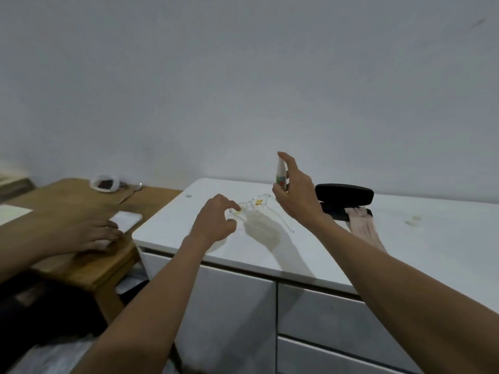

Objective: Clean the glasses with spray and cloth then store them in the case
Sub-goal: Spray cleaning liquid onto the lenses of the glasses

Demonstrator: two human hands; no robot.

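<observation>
Clear-framed glasses with yellow nose pads are held just above the white cabinet top. My left hand pinches them at their left end. My right hand grips a small white spray bottle upright above the glasses, forefinger raised over its top. Behind my right hand lies the black glasses case, open, with a pale pink cloth draped from it onto the cabinet top.
A wooden table stands to the left, with another person's hand resting on it, white paper and a small bowl. Two small white bits lie at the far right. Drawers sit below the cabinet's front edge.
</observation>
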